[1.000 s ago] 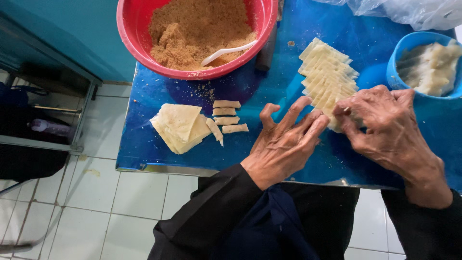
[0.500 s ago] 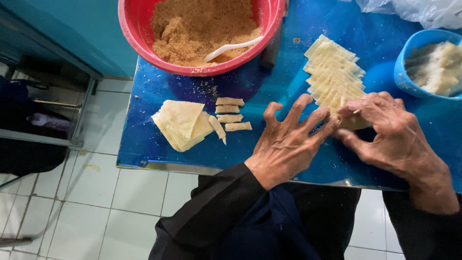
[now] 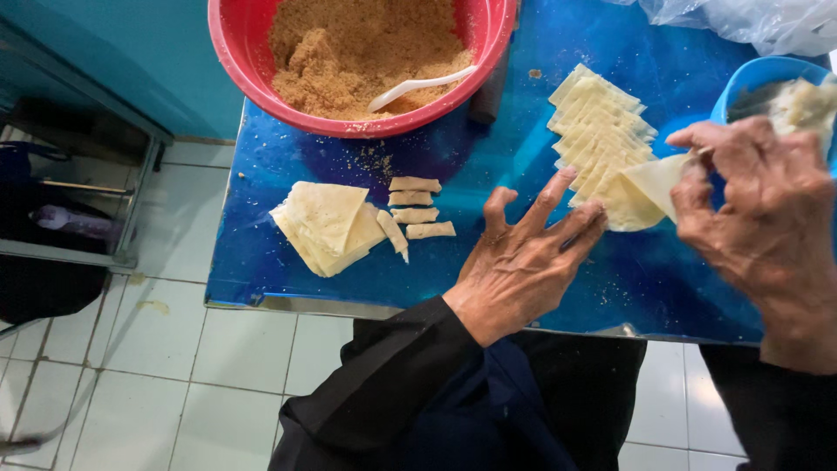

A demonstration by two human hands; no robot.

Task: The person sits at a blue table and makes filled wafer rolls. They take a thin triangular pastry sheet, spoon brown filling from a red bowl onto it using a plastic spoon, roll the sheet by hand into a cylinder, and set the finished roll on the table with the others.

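Rolls point(image 3: 417, 208): five finished; wrapper stack point(image 3: 600, 131) remained. Right hand point(image 3: 758, 218) pinched one wrapper point(image 3: 643, 190); left hand point(image 3: 523, 262) splayed, empty.

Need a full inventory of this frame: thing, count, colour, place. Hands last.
table: one, blue top, centre
basin: one, red, far edge, filled with brown crumbly filling
spoon: one, white, in the basin
wrapper stack: one fanned pile, pale yellow, right of centre
loose wrapper: one, pale yellow, pinched by the right hand
folded wrappers: one pile, pale yellow, near left
rolled pieces: five, tan, beside the folded wrappers
bowl: one, blue, far right
plastic bag: one, clear, top right
left hand: flat on the table, fingertips on the wrapper
right hand: lifting the wrapper's edge
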